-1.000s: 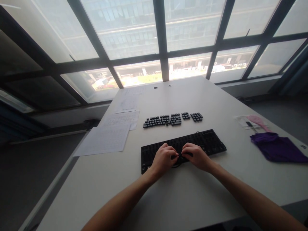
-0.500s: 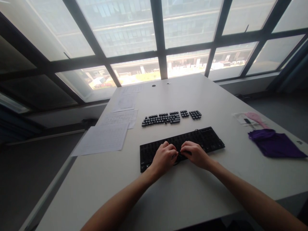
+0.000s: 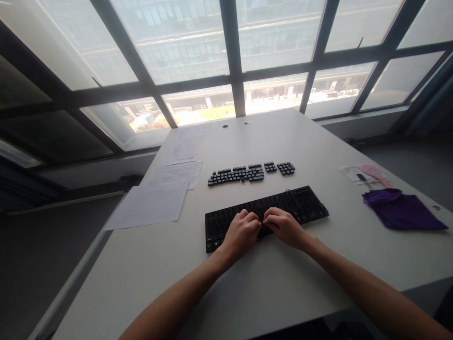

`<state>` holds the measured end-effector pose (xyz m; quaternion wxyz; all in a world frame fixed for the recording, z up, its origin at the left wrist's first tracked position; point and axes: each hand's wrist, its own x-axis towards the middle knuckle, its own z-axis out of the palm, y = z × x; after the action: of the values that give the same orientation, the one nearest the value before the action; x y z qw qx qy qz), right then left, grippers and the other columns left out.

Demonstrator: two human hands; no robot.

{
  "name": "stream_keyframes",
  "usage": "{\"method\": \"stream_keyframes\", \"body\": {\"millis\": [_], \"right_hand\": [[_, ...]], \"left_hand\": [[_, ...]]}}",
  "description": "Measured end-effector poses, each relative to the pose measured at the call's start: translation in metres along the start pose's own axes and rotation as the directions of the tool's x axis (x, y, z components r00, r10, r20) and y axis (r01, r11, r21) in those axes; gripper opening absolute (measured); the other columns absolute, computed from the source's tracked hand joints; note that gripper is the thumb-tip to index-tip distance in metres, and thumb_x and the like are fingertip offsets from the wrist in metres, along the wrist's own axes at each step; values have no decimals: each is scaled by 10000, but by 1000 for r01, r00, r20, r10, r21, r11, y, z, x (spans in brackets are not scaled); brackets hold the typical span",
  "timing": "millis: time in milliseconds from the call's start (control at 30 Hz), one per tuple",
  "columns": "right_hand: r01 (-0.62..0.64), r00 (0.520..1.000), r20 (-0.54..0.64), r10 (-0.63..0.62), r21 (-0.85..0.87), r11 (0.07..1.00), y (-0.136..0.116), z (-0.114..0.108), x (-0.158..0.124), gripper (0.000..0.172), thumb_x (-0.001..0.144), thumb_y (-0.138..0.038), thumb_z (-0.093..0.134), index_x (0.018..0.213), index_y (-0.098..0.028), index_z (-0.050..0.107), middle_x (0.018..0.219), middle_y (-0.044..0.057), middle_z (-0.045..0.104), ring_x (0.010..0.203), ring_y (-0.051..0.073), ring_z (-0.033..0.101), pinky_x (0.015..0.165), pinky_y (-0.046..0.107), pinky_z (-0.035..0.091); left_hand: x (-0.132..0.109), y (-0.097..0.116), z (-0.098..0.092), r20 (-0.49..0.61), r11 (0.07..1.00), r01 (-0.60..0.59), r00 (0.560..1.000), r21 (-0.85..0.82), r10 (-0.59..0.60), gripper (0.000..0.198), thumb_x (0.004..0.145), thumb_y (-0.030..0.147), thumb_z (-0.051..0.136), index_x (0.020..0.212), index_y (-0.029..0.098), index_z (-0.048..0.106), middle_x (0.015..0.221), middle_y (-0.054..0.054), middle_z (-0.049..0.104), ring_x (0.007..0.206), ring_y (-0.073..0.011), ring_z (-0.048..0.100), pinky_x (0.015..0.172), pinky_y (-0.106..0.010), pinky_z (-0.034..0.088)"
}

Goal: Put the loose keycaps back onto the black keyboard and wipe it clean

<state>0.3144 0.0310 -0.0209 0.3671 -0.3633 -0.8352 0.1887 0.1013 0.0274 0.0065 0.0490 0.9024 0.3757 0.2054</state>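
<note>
A black keyboard [image 3: 304,207] lies slightly slanted on the white table; most of its keycaps are off, and a few remain at its lower left corner. Over the middle of its near edge, my left hand [image 3: 242,230] and my right hand [image 3: 286,227] meet with fingertips pinched together. Whatever small dark piece sits between them is too small to name. Beyond the keyboard, loose black keycaps [image 3: 235,176] stand in rows, with two smaller keycap groups [image 3: 285,168] on their right.
Paper sheets [image 3: 155,203] cover the table's left side. At the right lie a purple cloth bag [image 3: 406,210], a pink object [image 3: 373,173] and a small black-tipped tool [image 3: 362,178]. Large windows [image 3: 269,38] rise behind the table [image 3: 269,141].
My right hand has shifted slightly left, and its fingertips are closer to those of my left hand. The whole view has drifted a little; the keyboard and keycaps stay in place.
</note>
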Motion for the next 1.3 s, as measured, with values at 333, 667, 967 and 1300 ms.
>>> {"method": "stream_keyframes", "body": {"millis": [333,667,967,1300], "right_hand": [[-34,995,90,45,-125,992,-15,-10,5,213,963,-168,608,754,-204,630,950,59,658,884,203,595,796,354,498],[-34,998,43,37,-67,997,-11,-6,0,185,989,-192,587,821,-210,663,989,71,669,930,222,602,834,380,514],[-60,997,-50,61,26,998,-6,0,-2,149,1014,-207,556,1065,-207,697,1006,85,687,941,227,622,845,386,527],[-60,998,-17,61,55,997,-9,-7,1,150,998,-172,569,934,-208,700,951,70,691,901,213,625,823,354,520]], "left_hand": [[-3,3,0,15,998,-19,1000,62,18,175,981,299,657,860,197,733,969,-52,715,927,-230,561,775,-385,466],[5,-12,-10,-13,988,76,997,-134,-78,94,943,280,706,924,235,786,993,-41,737,939,-222,598,871,-377,519],[88,-115,-30,-108,949,290,955,121,-278,138,863,201,779,999,220,797,1037,-59,732,1014,-269,590,962,-399,492],[119,-139,3,-53,922,306,952,236,-302,148,811,310,821,909,201,796,1081,-115,662,1086,-335,537,954,-459,487]]}}
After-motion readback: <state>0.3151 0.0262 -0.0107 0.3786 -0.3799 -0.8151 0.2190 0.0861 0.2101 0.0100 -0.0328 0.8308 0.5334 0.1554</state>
